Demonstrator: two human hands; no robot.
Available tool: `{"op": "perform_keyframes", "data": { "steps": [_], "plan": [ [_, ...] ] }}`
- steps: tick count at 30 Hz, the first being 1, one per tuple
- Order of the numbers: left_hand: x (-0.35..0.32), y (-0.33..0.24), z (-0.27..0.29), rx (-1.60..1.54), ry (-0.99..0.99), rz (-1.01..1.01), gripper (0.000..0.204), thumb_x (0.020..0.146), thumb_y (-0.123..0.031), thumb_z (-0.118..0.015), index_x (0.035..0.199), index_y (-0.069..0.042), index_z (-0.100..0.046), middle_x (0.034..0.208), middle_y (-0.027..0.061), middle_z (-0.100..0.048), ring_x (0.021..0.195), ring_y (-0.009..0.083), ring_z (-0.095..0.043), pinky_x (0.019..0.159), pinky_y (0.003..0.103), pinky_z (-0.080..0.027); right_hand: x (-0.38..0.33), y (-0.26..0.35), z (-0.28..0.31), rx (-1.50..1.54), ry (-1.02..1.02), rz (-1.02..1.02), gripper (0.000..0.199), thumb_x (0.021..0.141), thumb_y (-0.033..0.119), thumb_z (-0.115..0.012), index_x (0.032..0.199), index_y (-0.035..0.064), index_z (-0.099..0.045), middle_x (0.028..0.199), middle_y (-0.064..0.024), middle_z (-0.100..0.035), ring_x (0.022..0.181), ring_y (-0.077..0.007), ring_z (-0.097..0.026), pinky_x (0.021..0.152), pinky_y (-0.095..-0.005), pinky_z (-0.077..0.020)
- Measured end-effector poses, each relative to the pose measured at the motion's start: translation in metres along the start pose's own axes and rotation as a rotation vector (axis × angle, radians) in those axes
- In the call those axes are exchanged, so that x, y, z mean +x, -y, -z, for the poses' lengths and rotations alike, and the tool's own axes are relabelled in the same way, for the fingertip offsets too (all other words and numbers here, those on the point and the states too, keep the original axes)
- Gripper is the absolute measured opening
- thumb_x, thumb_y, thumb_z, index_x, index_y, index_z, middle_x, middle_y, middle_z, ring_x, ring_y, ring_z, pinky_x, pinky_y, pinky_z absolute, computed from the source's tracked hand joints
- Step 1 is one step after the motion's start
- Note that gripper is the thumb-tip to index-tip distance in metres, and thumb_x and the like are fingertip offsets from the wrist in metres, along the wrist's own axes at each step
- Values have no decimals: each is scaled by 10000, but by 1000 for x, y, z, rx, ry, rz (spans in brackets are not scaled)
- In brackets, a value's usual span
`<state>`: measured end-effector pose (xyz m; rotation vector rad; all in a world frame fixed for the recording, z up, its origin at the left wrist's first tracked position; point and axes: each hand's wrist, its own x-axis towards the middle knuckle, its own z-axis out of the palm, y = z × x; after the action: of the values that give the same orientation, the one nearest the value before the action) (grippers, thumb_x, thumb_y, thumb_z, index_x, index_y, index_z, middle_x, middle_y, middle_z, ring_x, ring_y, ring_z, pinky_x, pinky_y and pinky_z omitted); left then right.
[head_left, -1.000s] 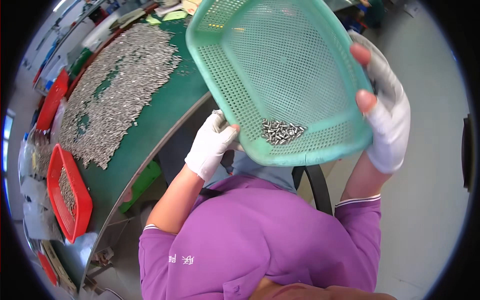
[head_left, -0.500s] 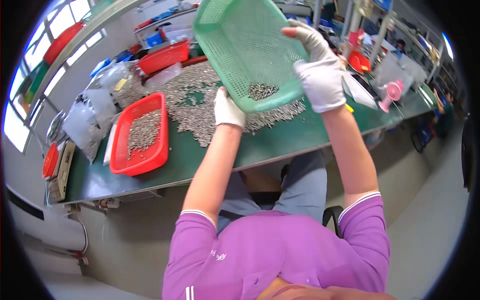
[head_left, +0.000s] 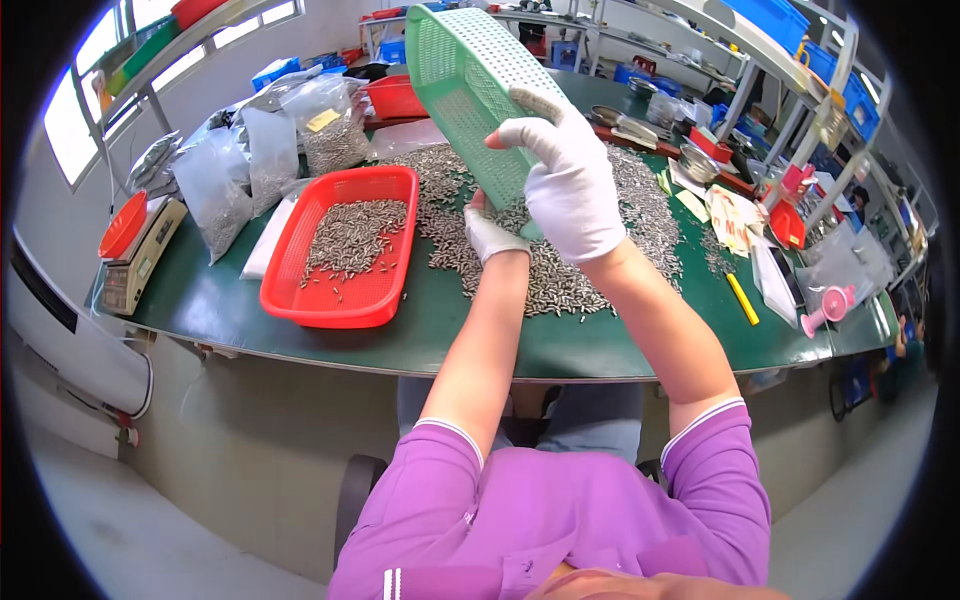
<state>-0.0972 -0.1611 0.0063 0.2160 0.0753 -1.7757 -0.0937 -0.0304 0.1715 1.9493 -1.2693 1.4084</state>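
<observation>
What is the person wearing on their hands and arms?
Both hands wear white fabric gloves: the left hand and the right hand. The gloves end at the wrists, and the forearms are bare. Higher up are short purple sleeves with a thin white stripe along each cuff.

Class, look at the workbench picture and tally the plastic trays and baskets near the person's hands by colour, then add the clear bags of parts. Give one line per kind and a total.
Green basket, tipped up and held by the left hand and right hand: 1
Red tray with small metal parts, on the green table: 1
Clear bags of parts: at least 3
Total: at least 5
</observation>
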Motion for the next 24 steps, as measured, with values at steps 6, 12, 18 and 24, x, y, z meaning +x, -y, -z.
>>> {"op": "perform_keyframes", "data": {
  "steps": [6, 12, 18, 24],
  "plan": [
    [21, -13, 7, -310, 8, 82, 311, 969, -350, -365, 1071, -132, -562, 1196, 107, -614, 1128, 300, -565, 1024, 502, -403, 6, 7, -28, -17, 28, 212, 317, 634, -44, -694, 907, 118, -688, 1203, -194, -606, 1102, -394, -585, 935, -407, -480],
    [20, -32, -24, -376, -188, 165, 259, 960, -316, -388, 1054, -152, -565, 1162, 103, -618, 1116, 293, -575, 1022, 503, -411, 2, 12, -24, 6, 66, 326, 320, 585, 4, -701, 896, 77, -676, 1152, -213, -616, 1067, -413, -575, 929, -470, -468],
    [33, -39, -5, -253, -354, 96, 232, 955, -303, -394, 1019, -156, -562, 1118, 92, -633, 1092, 281, -589, 987, 498, -452, -3, 5, -20, 0, 56, 362, 312, 589, 44, -726, 896, 78, -679, 1119, -210, -624, 1038, -410, -593, 897, -458, -489],
    [32, -33, 7, -379, -66, 123, 301, 975, -314, -385, 874, -86, -553, 947, 119, -659, 914, 321, -640, 827, 521, -571, 0, -31, 13, -120, -256, 305, 392, 631, -135, -632, 900, 141, -702, 1180, -191, -608, 1059, -356, -618, 898, -387, -510]
  ]
}}
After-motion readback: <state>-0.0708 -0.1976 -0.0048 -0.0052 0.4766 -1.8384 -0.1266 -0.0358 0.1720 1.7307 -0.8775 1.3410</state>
